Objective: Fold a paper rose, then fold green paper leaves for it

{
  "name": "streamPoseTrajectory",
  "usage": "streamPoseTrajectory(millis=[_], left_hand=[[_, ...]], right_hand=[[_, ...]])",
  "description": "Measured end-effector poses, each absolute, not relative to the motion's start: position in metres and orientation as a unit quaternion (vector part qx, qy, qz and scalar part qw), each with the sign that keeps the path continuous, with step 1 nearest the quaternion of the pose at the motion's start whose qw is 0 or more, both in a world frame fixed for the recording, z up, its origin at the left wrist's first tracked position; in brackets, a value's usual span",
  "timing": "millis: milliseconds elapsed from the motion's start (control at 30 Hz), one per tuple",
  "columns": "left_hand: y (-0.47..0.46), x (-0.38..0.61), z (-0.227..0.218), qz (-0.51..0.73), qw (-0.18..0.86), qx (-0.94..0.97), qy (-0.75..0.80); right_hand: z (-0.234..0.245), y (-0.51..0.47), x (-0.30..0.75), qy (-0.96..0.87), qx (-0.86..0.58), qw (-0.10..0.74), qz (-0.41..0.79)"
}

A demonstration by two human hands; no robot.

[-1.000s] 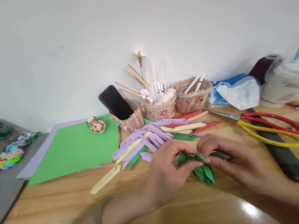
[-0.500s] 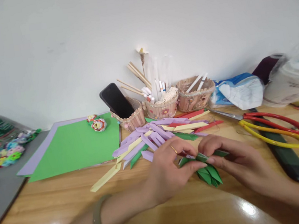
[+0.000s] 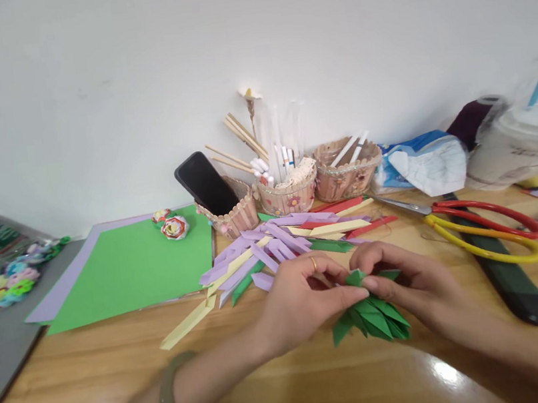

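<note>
Between both hands is a green folded-paper piece (image 3: 375,319) with several pointed leaves fanning downward over the table. My left hand (image 3: 308,296), with a ring on one finger and a bangle on the wrist, pinches its upper part from the left. From the right, my right hand (image 3: 406,275) grips the same paper, thumb and index finger meeting near my left thumb. Part of the paper is hidden behind the fingers. Just beyond my hands lies a pile of folded paper strips (image 3: 276,247) in purple, yellow, red and green.
Scissors (image 3: 485,230) with red and yellow handles lie at the right on a dark flat case (image 3: 515,292). Green sheets (image 3: 132,269) carry small paper flowers (image 3: 174,227) at left. Behind stand craft-stick baskets (image 3: 234,219), one holding a phone (image 3: 206,184), and a plastic cup (image 3: 518,144).
The green paper piece has turned, and more of its leaves now fan out below my fingers. Both hands keep pinching it. The view has shifted slightly.
</note>
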State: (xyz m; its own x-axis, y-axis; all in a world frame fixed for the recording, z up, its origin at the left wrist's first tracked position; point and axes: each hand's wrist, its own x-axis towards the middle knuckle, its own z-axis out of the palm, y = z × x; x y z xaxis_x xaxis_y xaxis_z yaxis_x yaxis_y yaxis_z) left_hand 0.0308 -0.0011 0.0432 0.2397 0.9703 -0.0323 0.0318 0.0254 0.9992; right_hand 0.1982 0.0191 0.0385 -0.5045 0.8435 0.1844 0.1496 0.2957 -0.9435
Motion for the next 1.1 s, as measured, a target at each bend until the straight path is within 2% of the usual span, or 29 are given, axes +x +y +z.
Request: streamPoseTrajectory(millis=[167, 500, 700, 1100], left_hand=[[0.0014, 0.0304, 0.0413, 0.404, 0.560, 0.538, 0.484], [0.0057, 0.0315, 0.0392, 0.406, 0.661, 0.406, 0.482], [0.0064, 0.0298, 0.0420, 0.416, 0.693, 0.413, 0.419], [0.0073, 0.0242, 0.0369, 0.374, 0.701, 0.448, 0.409]], right_hand=[[0.0382, 0.0202, 0.1949, -0.688, -0.385, 0.340, 0.513], [0.0389, 0.0241, 0.1968, -0.633, -0.398, 0.307, 0.589], [0.0399, 0.0247, 0.1968, -0.615, -0.387, 0.303, 0.617], [0.0440, 0.0189, 0.1967, -0.604, -0.356, 0.300, 0.646]])
